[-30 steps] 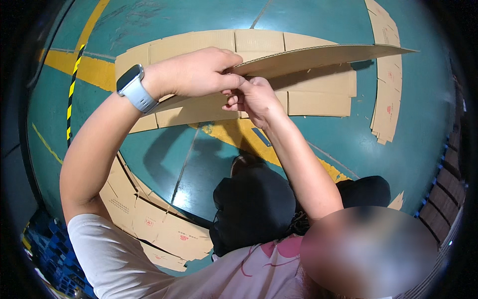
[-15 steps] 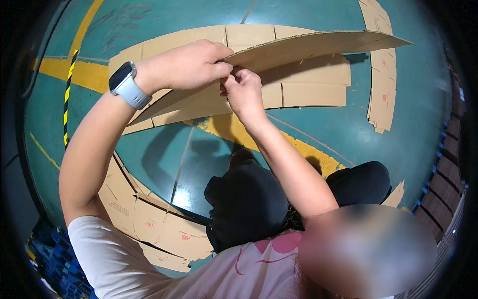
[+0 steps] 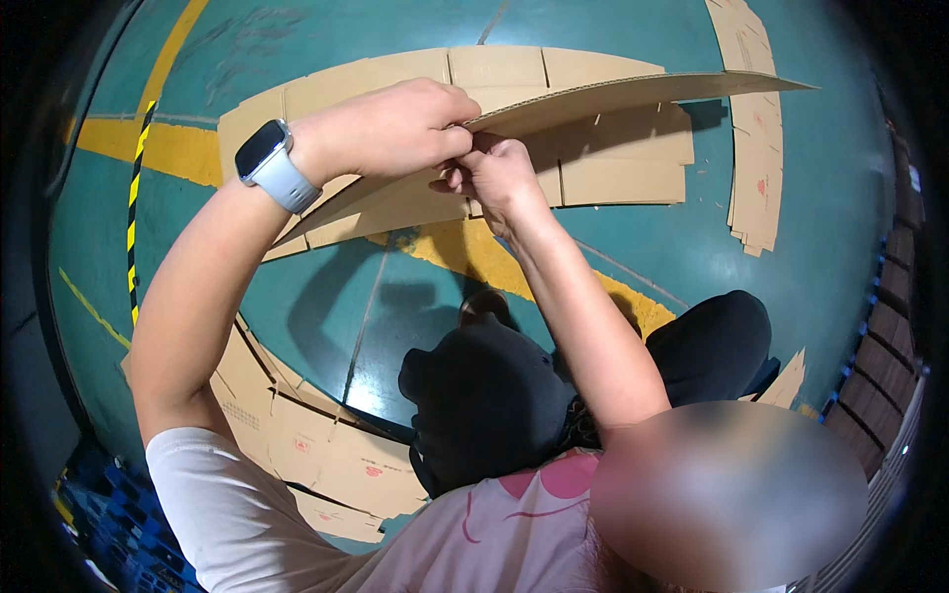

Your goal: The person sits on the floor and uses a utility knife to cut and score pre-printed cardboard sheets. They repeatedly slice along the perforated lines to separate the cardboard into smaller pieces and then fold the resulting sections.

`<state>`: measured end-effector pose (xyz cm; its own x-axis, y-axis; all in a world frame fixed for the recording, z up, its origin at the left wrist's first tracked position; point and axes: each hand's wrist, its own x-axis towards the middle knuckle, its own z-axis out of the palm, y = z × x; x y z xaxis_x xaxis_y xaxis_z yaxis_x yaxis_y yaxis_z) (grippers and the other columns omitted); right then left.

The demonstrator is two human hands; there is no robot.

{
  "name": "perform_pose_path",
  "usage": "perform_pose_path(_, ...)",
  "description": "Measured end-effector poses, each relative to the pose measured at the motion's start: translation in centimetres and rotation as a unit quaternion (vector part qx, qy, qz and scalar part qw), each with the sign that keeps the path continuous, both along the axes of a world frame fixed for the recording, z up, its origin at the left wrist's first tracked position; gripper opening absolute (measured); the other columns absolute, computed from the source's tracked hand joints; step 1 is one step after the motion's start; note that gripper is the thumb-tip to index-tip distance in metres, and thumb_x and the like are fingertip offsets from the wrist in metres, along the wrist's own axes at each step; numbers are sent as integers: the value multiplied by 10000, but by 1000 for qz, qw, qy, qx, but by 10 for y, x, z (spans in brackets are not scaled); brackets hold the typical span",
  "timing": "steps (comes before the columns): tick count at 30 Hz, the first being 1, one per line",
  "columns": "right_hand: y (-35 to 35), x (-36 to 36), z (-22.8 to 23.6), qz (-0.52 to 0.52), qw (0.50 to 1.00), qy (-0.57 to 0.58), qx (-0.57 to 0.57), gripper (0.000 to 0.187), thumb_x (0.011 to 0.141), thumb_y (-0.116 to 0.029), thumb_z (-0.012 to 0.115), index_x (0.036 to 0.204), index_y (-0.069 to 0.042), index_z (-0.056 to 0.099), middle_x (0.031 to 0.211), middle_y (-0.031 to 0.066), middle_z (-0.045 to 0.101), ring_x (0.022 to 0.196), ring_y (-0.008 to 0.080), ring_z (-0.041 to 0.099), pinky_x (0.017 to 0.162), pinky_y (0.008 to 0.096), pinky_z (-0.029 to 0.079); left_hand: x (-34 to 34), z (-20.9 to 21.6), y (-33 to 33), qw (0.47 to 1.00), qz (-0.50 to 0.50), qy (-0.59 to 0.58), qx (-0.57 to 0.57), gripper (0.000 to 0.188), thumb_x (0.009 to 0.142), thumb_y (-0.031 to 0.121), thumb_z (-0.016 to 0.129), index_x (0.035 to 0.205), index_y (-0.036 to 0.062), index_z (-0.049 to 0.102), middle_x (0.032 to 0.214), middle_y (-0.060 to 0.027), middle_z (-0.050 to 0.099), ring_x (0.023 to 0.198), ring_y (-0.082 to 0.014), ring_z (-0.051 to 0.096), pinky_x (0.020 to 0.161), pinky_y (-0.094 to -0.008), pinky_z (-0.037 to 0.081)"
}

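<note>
A long cardboard sheet [image 3: 593, 107] stands tilted on its edge above other flattened cardboard [image 3: 494, 67] on the floor. My left hand [image 3: 400, 128], with a watch [image 3: 264, 153] on its wrist, pinches the sheet's upper edge near its middle, thumb and fingers closed. Just below, my right hand [image 3: 502, 183] has its fingers bent together at the same part of the sheet, close to the left thumb. Whatever lies between the right fingertips is too small or hidden to make out.
More cardboard strips [image 3: 756, 148] lie at the far right. Flattened printed cardboard [image 3: 336, 450] is stacked at the lower left, beside my knee. The green floor [image 3: 643, 237] carries yellow bands and a black-and-yellow tape line [image 3: 133, 217]. Blue crates [image 3: 124, 529] stand at the lower left corner.
Both hands have shifted slightly right along the sheet's edge. The right part of the sheet has dropped a little, and the right hand has turned somewhat.
</note>
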<state>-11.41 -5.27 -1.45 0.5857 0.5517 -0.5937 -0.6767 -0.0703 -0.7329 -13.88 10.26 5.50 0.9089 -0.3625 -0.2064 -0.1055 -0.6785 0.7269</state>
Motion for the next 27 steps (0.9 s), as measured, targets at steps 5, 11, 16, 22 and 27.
perform_pose_path(5, -3, -5, -4, -37, 997, 47, 41, 129, 841, 26, 474, 858, 65, 596, 736, 107, 602, 556, 143, 530, 613, 328, 539, -3, 2, -1, 1000, 5, 13, 2, 239, 852, 161, 458, 893, -72, 495, 858, -241, 525, 827, -398, 505, 774, -430, 420)
perform_pose_path(11, 18, -27, -38, -108, 932, -328, -108, 76, 796, -10, 541, 811, 32, 602, 765, 143, 612, 725, 253, 549, 675, 353, 456, 3, 3, -1, 1000, -13, 5, 20, 280, 885, 174, 478, 1044, -54, 514, 988, -250, 546, 949, -405, 509, 854, -418, 412)
perform_pose_path(16, 22, -30, -43, -110, 834, -496, -216, 47, 652, -3, 577, 671, -32, 544, 760, 180, 577, 732, 379, 537, 672, 471, 440, 5, 9, -2, 998, 36, 59, 13, 349, 907, 183, 479, 1158, -59, 504, 1095, -242, 562, 1050, -351, 514, 913, -386, 392)
perform_pose_path(22, 13, -38, -17, -39, 726, -686, -17, 141, 691, -115, 636, 665, -80, 501, 713, 90, 510, 652, 281, 518, 586, 399, 428, 1, 11, 10, 996, 65, 26, 61, 257, 880, 186, 517, 968, -55, 502, 852, -242, 524, 784, -388, 502, 726, -411, 422)
perform_pose_path(27, -110, 23, -93, 159, 779, -581, -174, 180, 880, -99, 498, 1022, -81, 608, 932, 114, 630, 864, 264, 626, 765, 396, 515, -29, 50, 11, 981, 9, 106, 160, 385, 860, 253, 603, 1133, -7, 526, 995, -216, 584, 895, -379, 575, 814, -396, 456)
